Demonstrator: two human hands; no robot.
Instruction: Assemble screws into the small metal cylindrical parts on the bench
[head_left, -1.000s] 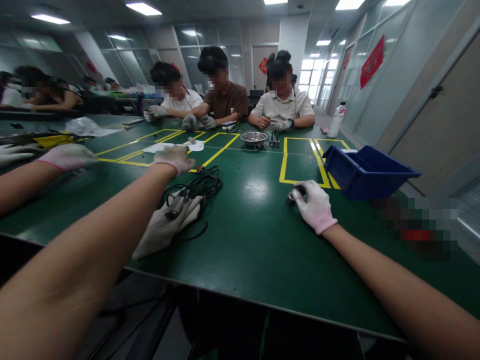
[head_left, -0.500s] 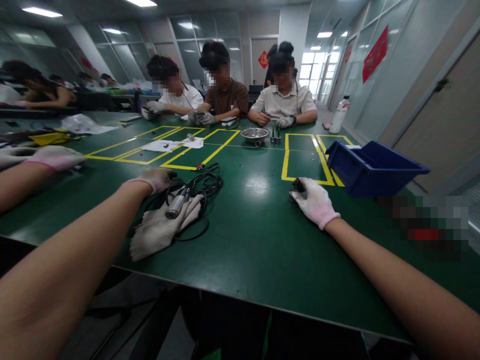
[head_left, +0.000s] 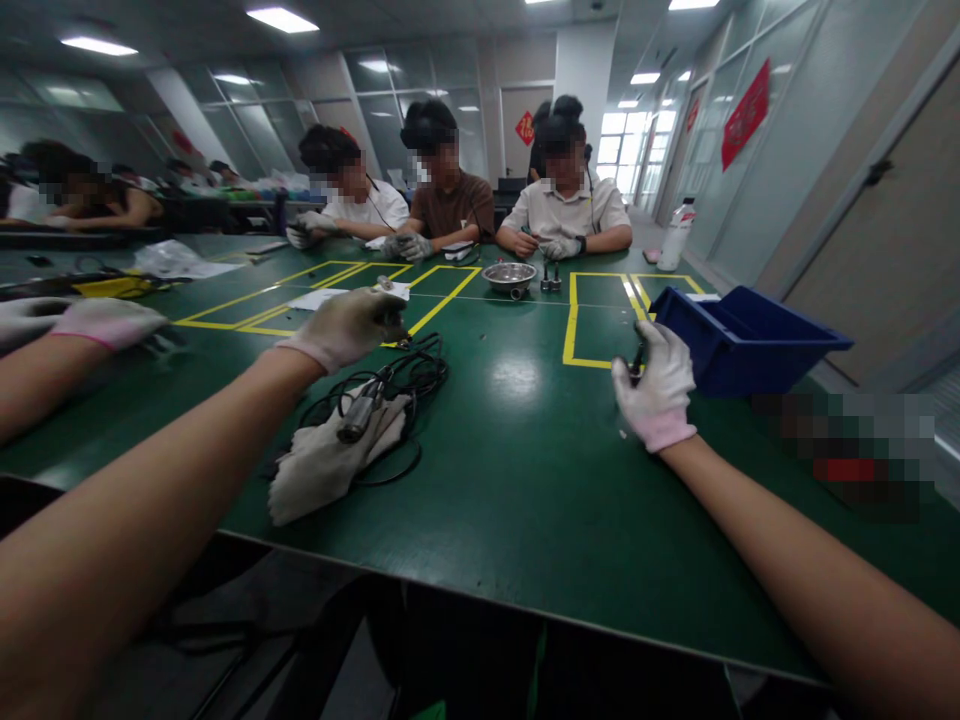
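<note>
My left hand [head_left: 352,325], in a pale work glove, hovers over the table behind a coil of black cable [head_left: 420,370]. Its fingers are curled together, and what they hold, if anything, is hidden. Just below it a silver cylindrical tool [head_left: 358,415] with a black cord lies on a crumpled pale cloth or glove [head_left: 315,475]. My right hand [head_left: 660,385], also gloved, is closed around a small dark part [head_left: 638,358] held upright between thumb and fingers. It is beside the left side of a blue plastic bin [head_left: 757,350].
A metal bowl [head_left: 510,277] and small dark metal parts [head_left: 550,278] stand mid-table. Yellow tape [head_left: 568,320] marks rectangles on the green table [head_left: 495,480]. A bottle [head_left: 676,236] stands far right. Co-workers sit opposite; another person's gloved hand [head_left: 109,325] is at left.
My left hand has lifted off the cable and moved right and away from me. My right hand has moved right, toward the blue bin, raising the dark part.
</note>
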